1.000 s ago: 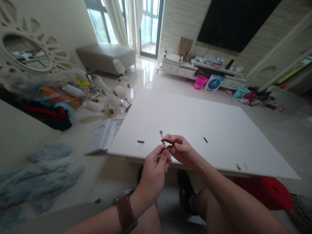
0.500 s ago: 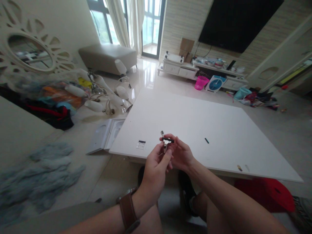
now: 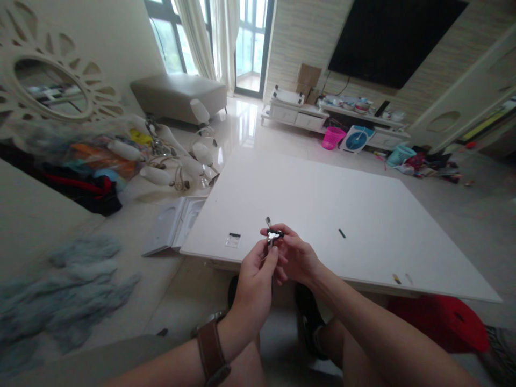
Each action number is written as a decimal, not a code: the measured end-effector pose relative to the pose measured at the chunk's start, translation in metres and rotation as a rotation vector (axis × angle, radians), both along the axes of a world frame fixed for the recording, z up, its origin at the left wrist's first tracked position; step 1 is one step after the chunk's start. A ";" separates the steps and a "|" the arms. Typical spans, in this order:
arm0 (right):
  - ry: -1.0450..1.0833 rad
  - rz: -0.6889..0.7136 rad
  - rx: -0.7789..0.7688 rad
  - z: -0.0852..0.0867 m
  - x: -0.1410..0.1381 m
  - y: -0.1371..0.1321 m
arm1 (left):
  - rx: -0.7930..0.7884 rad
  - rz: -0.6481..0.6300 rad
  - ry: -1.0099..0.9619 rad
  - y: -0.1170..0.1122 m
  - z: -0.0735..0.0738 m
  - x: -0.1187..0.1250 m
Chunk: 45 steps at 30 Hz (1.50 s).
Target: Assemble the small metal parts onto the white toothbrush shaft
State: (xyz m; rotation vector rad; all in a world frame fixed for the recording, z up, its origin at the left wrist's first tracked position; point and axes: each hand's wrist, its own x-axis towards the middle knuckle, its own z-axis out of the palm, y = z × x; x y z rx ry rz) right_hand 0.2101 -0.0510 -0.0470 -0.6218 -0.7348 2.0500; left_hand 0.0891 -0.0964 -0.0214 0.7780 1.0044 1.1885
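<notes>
My left hand (image 3: 258, 274), with a brown watch strap at the wrist, pinches the lower part of a small silver metal clamp-like tool (image 3: 272, 236). A black bar (image 3: 279, 233) runs across the top of that tool. My right hand (image 3: 300, 255) is closed about the tool's far and right side, its fingers at the black bar. Just beyond the fingers shows a small silver piece with a dark tip (image 3: 268, 220); whether it belongs to the tool I cannot tell. Both hands are over the near edge of the white table (image 3: 306, 188). The tool's lower end is hidden by my fingers.
A small clear packet with a black strip (image 3: 233, 239) lies left of my hands. To the right lie a black strip (image 3: 342, 233) and a small dark-and-yellow piece (image 3: 396, 279). An open white box (image 3: 165, 226) stands by the table's left edge; a red stool (image 3: 439, 325) is at the right.
The tool has turned slightly and shifted a little left in my hands. My right fingers have moved left, closer over the black bar.
</notes>
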 end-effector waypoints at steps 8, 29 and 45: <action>0.050 -0.005 0.015 -0.006 0.000 0.003 | -0.053 -0.043 0.015 -0.002 0.001 -0.001; -0.020 -0.095 0.031 0.001 0.000 0.002 | -0.023 -0.061 0.026 -0.003 -0.005 -0.001; -0.013 -0.082 0.058 0.001 -0.001 0.003 | 0.008 -0.069 0.043 -0.004 -0.005 -0.001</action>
